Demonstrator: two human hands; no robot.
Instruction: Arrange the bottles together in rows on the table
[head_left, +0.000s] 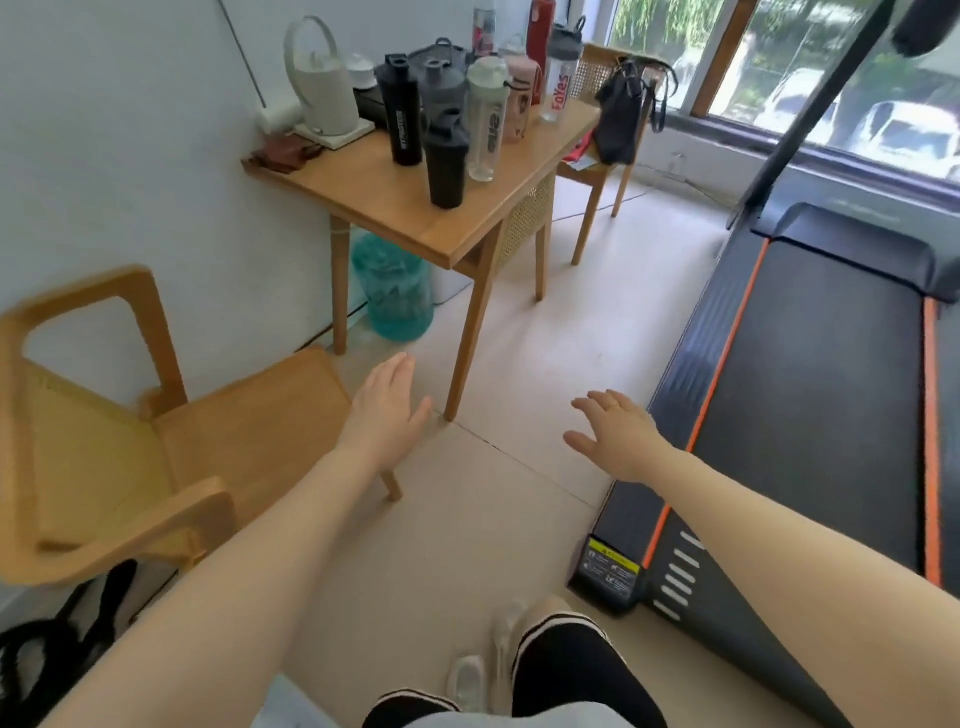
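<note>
- I am standing back from the table (395, 208), with a wooden chair (156, 431) sitting near me on the left, likely pulled clear of my path.
- I am holding my left hand (384, 405) out over the floor, fingers together and flat, gripping nothing.
- The bottles (467, 114) are bunching loosely on the far side of the table, well apart from both hands; a black shaker (445, 161) is standing nearest its front edge.
- I am reaching my right hand (618, 431) forward with fingers spread and empty, probably readying to walk in and sort rows.
- A treadmill (810, 374) is lying along the right.
</note>
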